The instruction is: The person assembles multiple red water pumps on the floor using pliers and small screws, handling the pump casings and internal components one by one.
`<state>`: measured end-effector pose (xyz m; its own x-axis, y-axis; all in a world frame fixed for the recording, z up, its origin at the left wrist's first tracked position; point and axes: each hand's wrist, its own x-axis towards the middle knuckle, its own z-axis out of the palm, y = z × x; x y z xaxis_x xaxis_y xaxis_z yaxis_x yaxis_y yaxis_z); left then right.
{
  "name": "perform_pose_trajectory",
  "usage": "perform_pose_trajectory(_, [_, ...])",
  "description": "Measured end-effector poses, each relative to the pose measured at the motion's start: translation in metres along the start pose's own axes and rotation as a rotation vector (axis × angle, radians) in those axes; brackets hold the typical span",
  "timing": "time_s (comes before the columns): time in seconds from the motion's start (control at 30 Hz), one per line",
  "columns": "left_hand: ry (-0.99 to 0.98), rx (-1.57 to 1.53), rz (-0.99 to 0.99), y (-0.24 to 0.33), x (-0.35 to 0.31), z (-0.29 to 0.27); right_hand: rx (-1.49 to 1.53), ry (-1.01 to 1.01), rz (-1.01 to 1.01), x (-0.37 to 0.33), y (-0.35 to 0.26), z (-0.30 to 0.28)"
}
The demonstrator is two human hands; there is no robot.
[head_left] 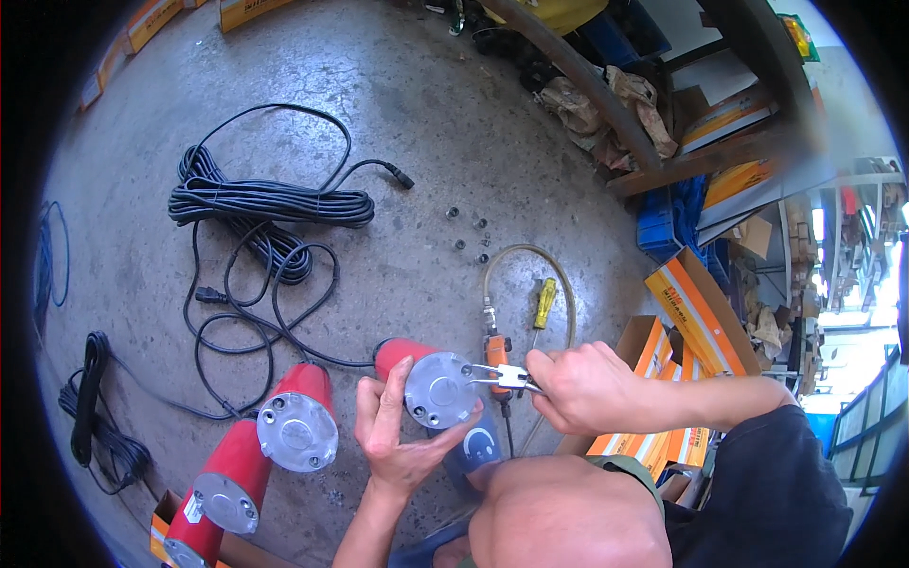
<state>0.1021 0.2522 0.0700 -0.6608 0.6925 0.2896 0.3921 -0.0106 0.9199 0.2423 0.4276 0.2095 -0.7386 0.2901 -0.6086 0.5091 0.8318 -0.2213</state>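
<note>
In front of me stands a red cylinder [401,354] with a round silver end cap [441,388] facing up. My left hand [390,431] grips the cap's rim, thumb below and fingers along its left side. Pliers with thin, pointed jaws [509,376] are closed in my right hand [592,386]. Their tips reach the cap's right edge, beside a hole there; whether they grasp anything is too small to tell. To the left, several similar red cylinders stand in a row, the nearest to my hand showing its silver cap [298,433].
Coiled black cables [275,204] with plugs lie on the concrete floor. Several small dark fittings [481,223] sit right of them. A yellow-handled screwdriver [544,305], an orange power tool [496,351] and its hose [568,284] lie near my right hand. Orange-and-white boxes [696,312] stand at right.
</note>
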Motion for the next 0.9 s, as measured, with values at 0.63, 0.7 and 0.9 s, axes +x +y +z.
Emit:
perform_pose_trajectory(0.63, [-0.016,0.291,0.134,0.036,0.028,0.013,1.216,-0.798,0.135,0.034,0.067,0.002])
perform_pose_trajectory(0.7, [-0.035,0.283,0.198,0.041,0.033,0.011,1.229,-0.757,0.083,0.026,0.064,0.012])
perform_pose_trajectory(0.9, [0.025,0.111,0.202,0.048,0.025,-0.015,1.014,-0.379,-0.21,0.004,0.039,0.01])
